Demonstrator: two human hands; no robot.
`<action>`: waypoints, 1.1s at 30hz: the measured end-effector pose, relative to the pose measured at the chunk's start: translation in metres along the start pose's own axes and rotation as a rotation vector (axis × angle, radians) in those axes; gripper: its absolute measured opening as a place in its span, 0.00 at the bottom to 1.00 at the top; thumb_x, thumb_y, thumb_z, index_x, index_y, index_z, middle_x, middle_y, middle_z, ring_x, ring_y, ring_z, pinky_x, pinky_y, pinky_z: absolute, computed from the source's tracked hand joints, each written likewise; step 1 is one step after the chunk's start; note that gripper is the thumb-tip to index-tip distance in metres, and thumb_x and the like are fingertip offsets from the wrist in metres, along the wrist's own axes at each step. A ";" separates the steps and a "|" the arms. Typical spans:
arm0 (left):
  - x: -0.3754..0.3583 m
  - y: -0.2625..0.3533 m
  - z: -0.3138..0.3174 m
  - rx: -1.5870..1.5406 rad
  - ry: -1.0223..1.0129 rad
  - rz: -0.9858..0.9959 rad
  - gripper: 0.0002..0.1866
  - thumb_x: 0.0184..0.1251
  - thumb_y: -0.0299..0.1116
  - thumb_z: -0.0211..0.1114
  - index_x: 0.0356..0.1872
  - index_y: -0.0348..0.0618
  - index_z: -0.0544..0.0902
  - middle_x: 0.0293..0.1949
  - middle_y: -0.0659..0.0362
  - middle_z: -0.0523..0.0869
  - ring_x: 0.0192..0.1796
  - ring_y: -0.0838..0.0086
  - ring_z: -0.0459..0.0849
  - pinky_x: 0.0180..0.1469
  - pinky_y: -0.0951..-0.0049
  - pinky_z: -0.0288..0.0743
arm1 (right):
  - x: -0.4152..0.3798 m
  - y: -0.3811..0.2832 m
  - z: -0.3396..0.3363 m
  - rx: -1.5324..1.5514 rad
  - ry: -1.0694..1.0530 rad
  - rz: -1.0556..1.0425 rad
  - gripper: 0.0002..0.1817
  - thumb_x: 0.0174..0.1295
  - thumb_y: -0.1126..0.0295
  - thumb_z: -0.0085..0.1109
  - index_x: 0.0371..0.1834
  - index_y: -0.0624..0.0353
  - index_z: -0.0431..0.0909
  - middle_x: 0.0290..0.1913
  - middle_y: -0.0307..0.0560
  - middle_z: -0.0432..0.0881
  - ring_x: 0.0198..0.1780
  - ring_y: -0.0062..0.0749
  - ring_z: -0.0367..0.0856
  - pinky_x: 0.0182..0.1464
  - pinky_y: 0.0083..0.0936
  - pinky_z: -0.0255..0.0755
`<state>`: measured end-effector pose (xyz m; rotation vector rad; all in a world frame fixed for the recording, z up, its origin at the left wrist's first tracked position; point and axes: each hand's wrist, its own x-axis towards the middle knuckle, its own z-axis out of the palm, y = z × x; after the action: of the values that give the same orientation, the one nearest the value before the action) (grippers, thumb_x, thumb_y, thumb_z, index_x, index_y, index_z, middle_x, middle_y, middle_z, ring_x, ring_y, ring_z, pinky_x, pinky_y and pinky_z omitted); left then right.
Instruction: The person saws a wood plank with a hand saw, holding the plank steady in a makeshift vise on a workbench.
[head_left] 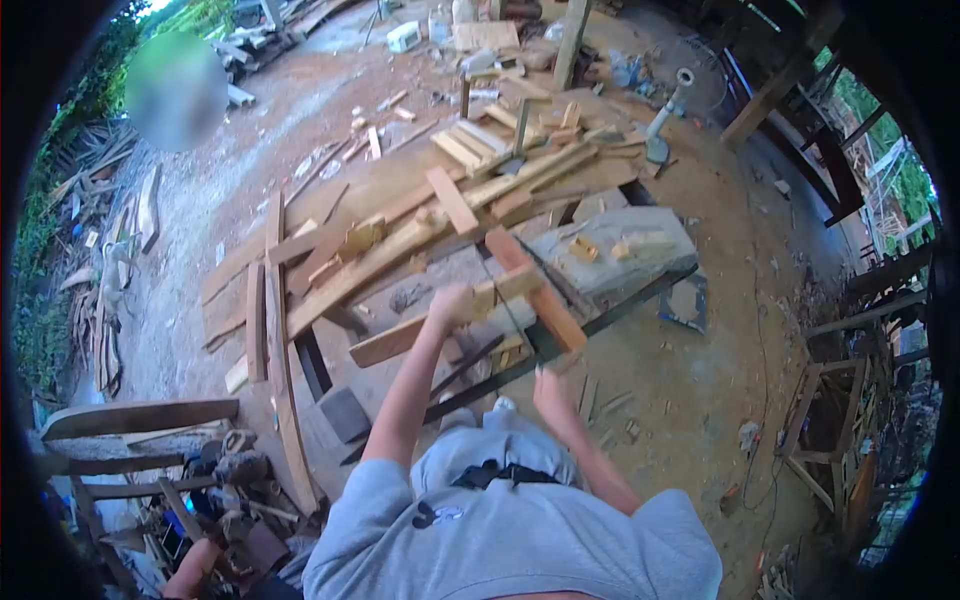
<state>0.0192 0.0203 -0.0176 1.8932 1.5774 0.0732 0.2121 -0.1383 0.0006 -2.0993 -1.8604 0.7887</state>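
My left hand is closed on a light wooden board lying across the low workbench. A reddish-brown wood block sits at an angle by the board's right end. Close to that end, a thin dark line, perhaps a blade or cord, runs over the board towards me. My right hand is at the bench's near edge, with its fingers curled; what they hold is too small and blurred to make out. Small yellowish wood pieces rest on the bench's right part.
Long planks lie piled beyond the bench. A dark grey block is at its left end. Another person's arm shows at the lower left beside stacked timber. A wooden post stands at the back, and a wooden frame at the right.
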 end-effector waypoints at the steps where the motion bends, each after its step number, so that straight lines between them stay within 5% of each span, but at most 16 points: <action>1: 0.003 -0.009 0.003 -0.044 0.057 0.041 0.23 0.33 0.48 0.67 0.23 0.34 0.80 0.24 0.43 0.80 0.29 0.55 0.81 0.32 0.63 0.73 | 0.017 0.010 0.014 0.079 0.012 -0.021 0.15 0.63 0.65 0.38 0.31 0.64 0.73 0.28 0.63 0.77 0.31 0.57 0.76 0.32 0.48 0.67; 8: 0.017 -0.023 0.005 0.045 0.120 0.118 0.22 0.33 0.46 0.68 0.26 0.37 0.81 0.25 0.46 0.81 0.29 0.58 0.81 0.32 0.64 0.74 | 0.017 0.007 -0.006 0.051 -0.024 -0.116 0.14 0.61 0.66 0.41 0.27 0.66 0.70 0.26 0.65 0.74 0.32 0.60 0.73 0.31 0.49 0.65; 13: 0.003 -0.002 0.008 0.123 -0.046 0.121 0.24 0.32 0.47 0.68 0.30 0.37 0.80 0.28 0.46 0.81 0.32 0.57 0.81 0.36 0.64 0.73 | -0.001 0.016 0.004 0.071 -0.032 -0.046 0.14 0.62 0.65 0.40 0.27 0.65 0.71 0.27 0.65 0.75 0.33 0.61 0.73 0.32 0.50 0.64; 16: 0.005 -0.007 0.015 0.156 0.078 0.197 0.23 0.29 0.46 0.68 0.25 0.36 0.79 0.27 0.46 0.81 0.31 0.56 0.81 0.36 0.63 0.74 | 0.017 0.000 0.003 0.097 -0.022 -0.022 0.15 0.62 0.64 0.39 0.27 0.65 0.70 0.26 0.66 0.75 0.33 0.61 0.73 0.32 0.50 0.65; 31: 0.004 -0.003 0.015 0.220 0.030 0.220 0.23 0.27 0.48 0.68 0.23 0.40 0.81 0.25 0.50 0.81 0.30 0.58 0.81 0.33 0.64 0.74 | 0.046 -0.018 0.023 0.031 0.032 -0.083 0.15 0.62 0.64 0.39 0.29 0.64 0.72 0.26 0.61 0.78 0.31 0.53 0.78 0.33 0.43 0.72; 33: 0.001 0.000 0.010 0.269 0.052 0.197 0.25 0.29 0.47 0.68 0.30 0.40 0.80 0.28 0.50 0.82 0.34 0.58 0.80 0.38 0.66 0.74 | 0.052 -0.023 0.022 -0.058 0.055 -0.066 0.15 0.63 0.64 0.39 0.28 0.63 0.72 0.25 0.59 0.78 0.31 0.51 0.79 0.32 0.42 0.73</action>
<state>0.0237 0.0165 -0.0257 2.2691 1.4898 -0.0056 0.1838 -0.0876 -0.0190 -2.0599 -1.9343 0.6631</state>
